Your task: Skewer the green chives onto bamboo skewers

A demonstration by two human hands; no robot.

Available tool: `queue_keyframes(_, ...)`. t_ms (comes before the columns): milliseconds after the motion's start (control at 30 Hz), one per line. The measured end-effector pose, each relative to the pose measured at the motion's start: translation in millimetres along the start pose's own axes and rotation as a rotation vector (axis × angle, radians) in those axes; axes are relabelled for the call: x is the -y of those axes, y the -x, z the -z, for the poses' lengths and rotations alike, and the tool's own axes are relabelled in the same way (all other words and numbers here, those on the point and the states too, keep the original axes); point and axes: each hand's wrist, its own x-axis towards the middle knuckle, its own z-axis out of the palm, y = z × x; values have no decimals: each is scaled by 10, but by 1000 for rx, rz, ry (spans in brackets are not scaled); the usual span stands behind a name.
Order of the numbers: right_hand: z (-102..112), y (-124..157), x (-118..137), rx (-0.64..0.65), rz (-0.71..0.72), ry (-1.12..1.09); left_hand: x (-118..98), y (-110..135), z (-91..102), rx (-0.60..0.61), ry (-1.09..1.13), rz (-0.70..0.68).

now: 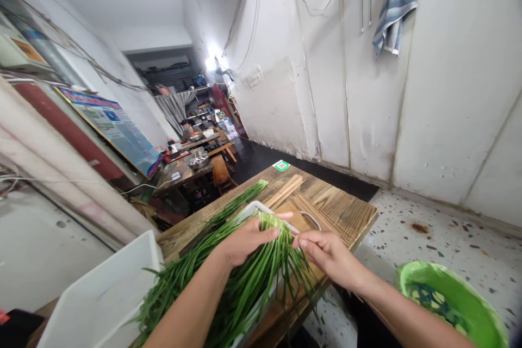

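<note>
Long green garlic chives (261, 266) lie in a thick heap over a white tray (256, 205) on the wooden table. My left hand (248, 236) is closed around the pale stem ends of a row of them, thumb on top. Close by on the right, my right hand (324, 254) pinches a thin stick, apparently a bamboo skewer (295, 236), by its end. The stick's other end meets the chive stems, and how far it runs through them is hidden. A further bunch of chives (248, 194) lies toward the table's far side.
Bamboo skewers (324, 218) are spread on the table beside a cutting board (294, 216). A white bin (110, 288) stands at left. On the floor at right sits a green-lined bin (452, 304). Other tables and a stool (221, 169) are farther back.
</note>
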Motion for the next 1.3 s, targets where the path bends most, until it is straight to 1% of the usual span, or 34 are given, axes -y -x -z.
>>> queue_keyframes(67,26,-126,205,-3,156,198,-154,86,63,13,-85,-87)
queue_keyframes(100,39,-201,313,2,239,298,-237,139,99,-2,-134,-128)
queue_keyframes(200,77,-478,615,30,444,563,-500,311,204,-124,-234,-215)
queue_keyframes(267,100,-699,792,26,514,725,-697,415,256,-224,-255,-242)
queue_keyframes(333,119,-928,975,-23,559,854,-919,504,293,-305,-255,-275)
queue_keyframes(400,132,-1136,1187,-43,657,912,-1155,579,327,-372,-243,-334)
queue_keyframes(467,132,-1304,1425,-54,750,910,-1370,643,371,-431,-222,-418)
queue_keyframes(500,126,-1369,1542,-70,773,895,-1454,670,400,-448,-205,-464)
queue_keyframes(567,99,-1463,1739,-97,784,853,-1552,707,465,-424,-156,-538)
queue_keyframes(633,55,-1515,1850,-111,776,794,-1546,715,523,-353,-100,-557)
queue_keyframes(700,3,-1535,1861,-86,755,715,-1459,693,550,-305,-57,-521)
queue_keyframes(800,-62,-1523,1746,-6,702,597,-1276,635,527,-253,-1,-485)
queue_keyframes(900,-94,-1487,1588,26,611,505,-1124,595,499,-218,56,-447)
queue_keyframes(1000,-114,-1458,1445,53,466,378,-1006,581,521,-214,105,-390)
queue_keyframes(1133,-135,-1405,1234,135,302,275,-854,579,556,-210,121,-309)
queue_keyframes(1200,-134,-1336,1093,176,229,224,-778,581,541,-250,117,-328)
queue_keyframes(1300,-135,-1165,829,212,152,163,-668,577,486,-375,104,-437)
